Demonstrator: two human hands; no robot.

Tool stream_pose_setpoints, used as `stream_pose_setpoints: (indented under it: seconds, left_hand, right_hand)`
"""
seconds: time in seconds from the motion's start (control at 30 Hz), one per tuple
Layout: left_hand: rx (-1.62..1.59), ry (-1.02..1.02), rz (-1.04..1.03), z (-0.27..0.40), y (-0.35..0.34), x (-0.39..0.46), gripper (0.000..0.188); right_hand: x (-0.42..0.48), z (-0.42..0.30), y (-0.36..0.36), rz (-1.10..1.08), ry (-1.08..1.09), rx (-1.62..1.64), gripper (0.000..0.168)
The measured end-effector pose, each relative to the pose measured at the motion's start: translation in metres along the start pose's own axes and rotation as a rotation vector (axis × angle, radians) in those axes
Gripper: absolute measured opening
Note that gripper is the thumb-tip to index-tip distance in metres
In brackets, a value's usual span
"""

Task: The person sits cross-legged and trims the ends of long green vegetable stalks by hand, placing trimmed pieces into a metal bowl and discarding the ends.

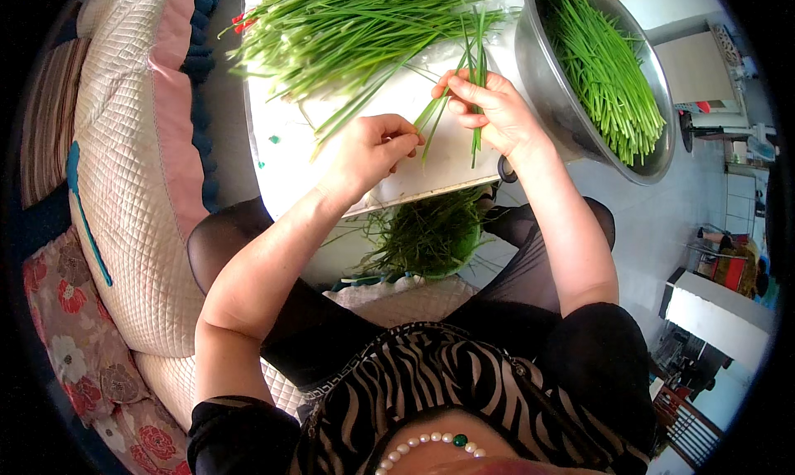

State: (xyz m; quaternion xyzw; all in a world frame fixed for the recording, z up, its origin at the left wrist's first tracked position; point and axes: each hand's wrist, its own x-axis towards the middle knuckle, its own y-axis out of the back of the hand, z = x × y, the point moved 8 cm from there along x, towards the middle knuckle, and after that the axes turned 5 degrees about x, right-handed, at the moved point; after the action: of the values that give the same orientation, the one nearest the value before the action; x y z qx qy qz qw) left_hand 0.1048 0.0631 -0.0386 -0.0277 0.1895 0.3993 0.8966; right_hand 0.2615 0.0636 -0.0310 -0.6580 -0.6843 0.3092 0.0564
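Note:
My right hand (497, 105) holds a few Chinese chives (477, 59) between its thumb and fingers, their ends pointing down over the white tabletop (286, 177). Just left of it, my left hand (388, 149) pinches the end of a thin green leaf with thumb and forefinger. Beyond both hands lies a large pile of chives (372, 28), pale ends to the left, with something red beside those ends. At the right, a steel basin (531, 65) holds a neat bundle of chives (612, 77), pale ends towards me.
Below the table edge, between my knees, stands a green container (467, 248) heaped with dark, tangled leaf scraps (422, 233). A sofa with a quilted cover (118, 133) runs along the left. A black ring-shaped thing (507, 169) shows at the table edge by my right wrist.

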Motion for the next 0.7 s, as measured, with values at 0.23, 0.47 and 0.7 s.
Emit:
stream_pose_setpoints:
  seconds: [0.23, 0.47, 0.7]
  left_hand:
    - [-0.362, 0.068, 0.141, -0.007, 0.01, 0.006, 0.012]
    - [-0.427, -0.155, 0.266, 0.01, 0.037, 0.008, 0.01]
    - [0.138, -0.575, 0.482, 0.06, 0.055, -0.012, 0.022]
  right_hand:
    - [-0.002, -0.001, 0.001, 0.053, 0.079, -0.012, 0.014]
    - [-0.01, 0.002, -0.008, -0.013, -0.017, -0.027, 0.022]
    - [-0.02, 0.01, -0.016, -0.099, -0.127, -0.114, 0.021]
